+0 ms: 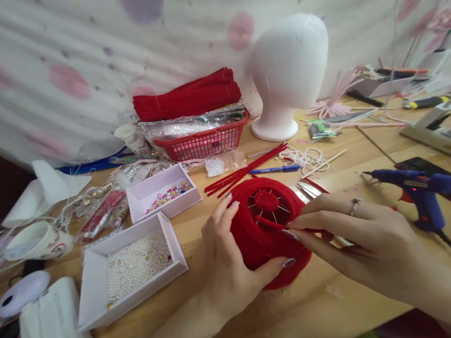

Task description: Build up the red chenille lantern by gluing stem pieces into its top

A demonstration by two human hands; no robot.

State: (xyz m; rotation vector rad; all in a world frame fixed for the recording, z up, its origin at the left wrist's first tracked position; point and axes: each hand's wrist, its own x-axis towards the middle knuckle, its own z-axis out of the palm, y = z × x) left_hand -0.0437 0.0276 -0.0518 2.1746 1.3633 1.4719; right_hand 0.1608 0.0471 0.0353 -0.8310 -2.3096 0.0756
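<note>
A round, dome-like red fuzzy piece (260, 249) stands on the table in front of me. In its top is a ring-shaped opening, where thin wire spokes run out from a small red centre (266, 201). My left hand (227, 267) grips the piece from the left, fingers at the far side and thumb across the near side. Between thumb and fingertips, my right hand (362, 238) pinches a short red chenille stem (270, 223) that reaches over the opening's near edge. Metal scissors or tweezers (309, 189) lie partly hidden behind the right hand.
Boxes of pearl beads (138, 264) and coloured gems (164, 193) lie left. Behind are red stems (247, 168), a blue pen (275, 170), a red basket (204, 142) and a white foam head (290, 66). A blue glue gun (421, 188) with a cord lies right.
</note>
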